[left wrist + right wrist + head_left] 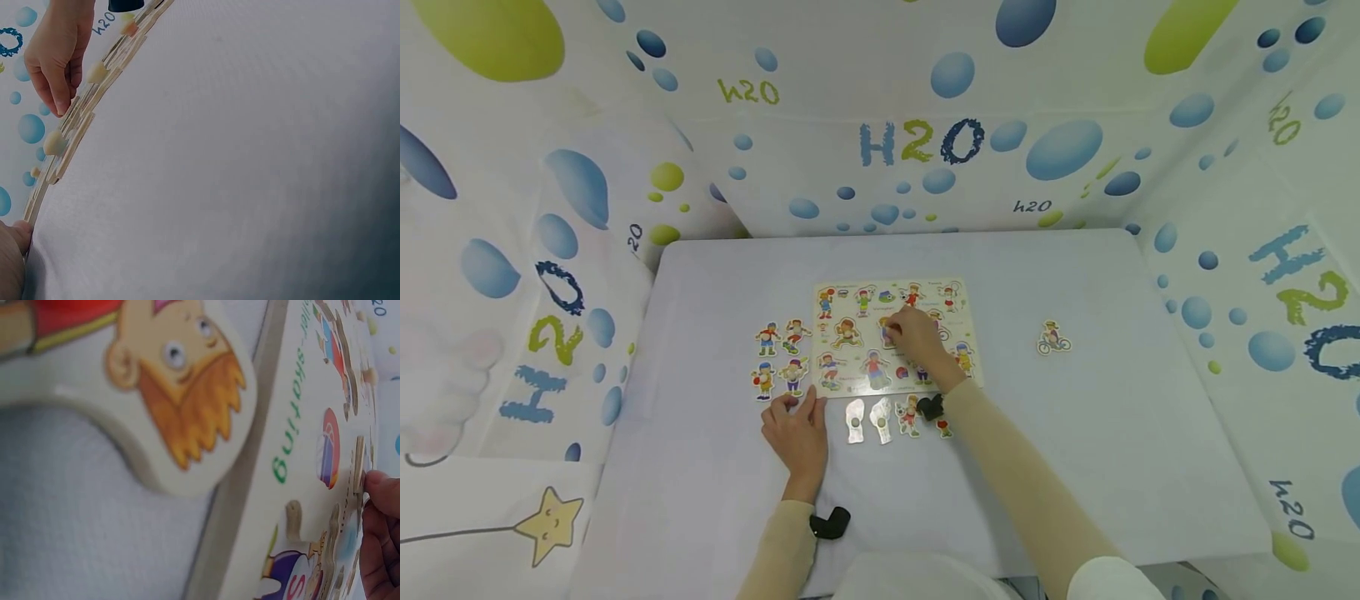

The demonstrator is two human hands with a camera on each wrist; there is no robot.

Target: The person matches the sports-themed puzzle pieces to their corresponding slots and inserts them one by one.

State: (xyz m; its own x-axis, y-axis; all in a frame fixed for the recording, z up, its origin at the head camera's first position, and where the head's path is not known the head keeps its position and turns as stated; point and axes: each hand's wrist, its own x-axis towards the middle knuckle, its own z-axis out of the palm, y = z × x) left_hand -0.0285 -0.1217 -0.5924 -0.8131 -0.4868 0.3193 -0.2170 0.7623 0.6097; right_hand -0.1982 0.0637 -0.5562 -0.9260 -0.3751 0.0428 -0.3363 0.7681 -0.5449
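The wooden picture puzzle board [844, 391] lies at the middle of the table. My right hand [917, 335] is over its centre, thumb and fingers pinching a small puzzle piece [359, 464] right at the board's surface; the fingers hide much of its picture. My left hand [797, 442] rests on the table at the near left corner, its thumb [20, 234] against the board's edge. Left of the board lie several sports-figure pieces [764, 379]. Along its near side are two silvery blank pieces [881, 420] and a figure piece [907, 416].
A cyclist piece [1053, 337] lies alone to the right. Another piece [943, 428] shows partly beneath the black camera [931, 407] on my right wrist. The white table [1112, 467] is enclosed by curtains [820, 142] printed with blue drops.
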